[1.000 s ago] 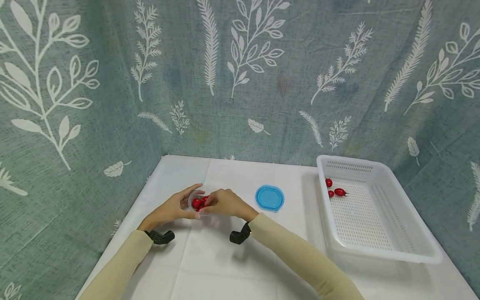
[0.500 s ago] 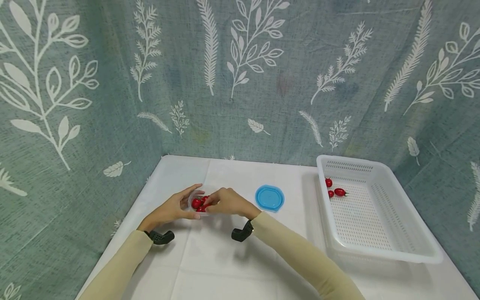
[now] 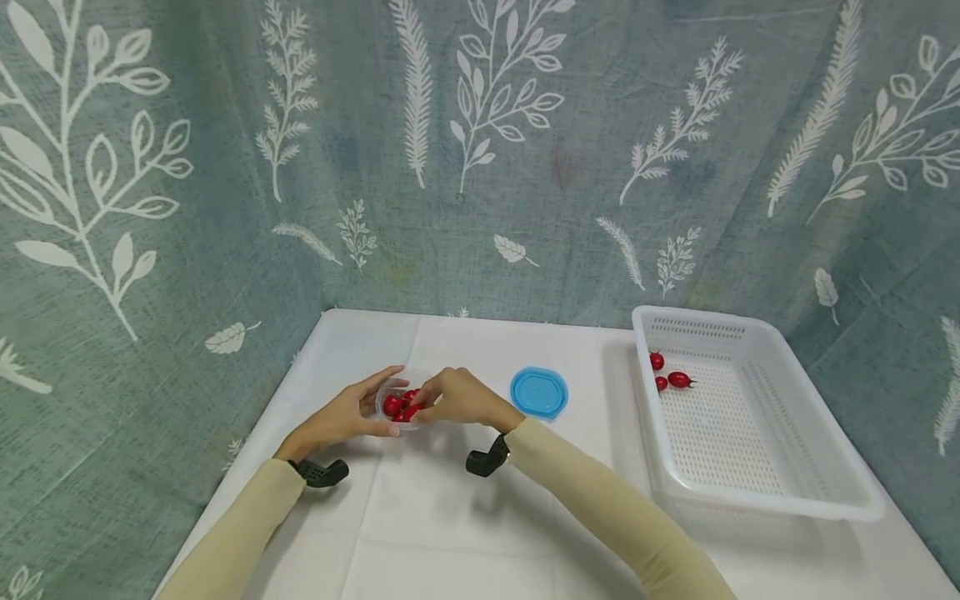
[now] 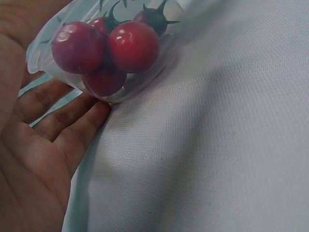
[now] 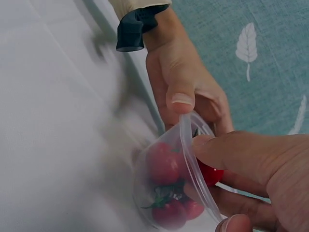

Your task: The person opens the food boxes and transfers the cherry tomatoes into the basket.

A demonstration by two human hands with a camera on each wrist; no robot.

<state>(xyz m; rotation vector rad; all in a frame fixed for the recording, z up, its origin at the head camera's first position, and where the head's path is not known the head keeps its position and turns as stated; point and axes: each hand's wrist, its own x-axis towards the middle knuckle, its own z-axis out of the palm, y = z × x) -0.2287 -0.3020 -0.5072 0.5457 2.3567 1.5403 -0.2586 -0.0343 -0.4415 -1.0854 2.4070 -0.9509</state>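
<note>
A clear plastic tub (image 3: 382, 410) with several red cherry tomatoes (image 4: 133, 47) inside stands on the white cloth at the left. My left hand (image 3: 341, 417) holds the tub from its left side, the thumb at the rim in the right wrist view and the fingers round the far side. At the tub's mouth, my right hand (image 3: 461, 398) pinches a cherry tomato (image 5: 211, 174) between thumb and fingers, partly hidden by them. Green stems show on some tomatoes through the tub wall. The blue lid (image 3: 538, 393) lies flat to the right of the right hand.
A large white perforated basket (image 3: 750, 433) stands at the right of the table; several cherry tomatoes (image 3: 679, 380) lie near its left wall. A patterned green-grey curtain (image 3: 480, 208) closes off the back and sides.
My right hand shifts slightly up and right at the tub's mouth, its wrist lifting a little. The left hand and tub stay in place. The head view tilts slightly.
</note>
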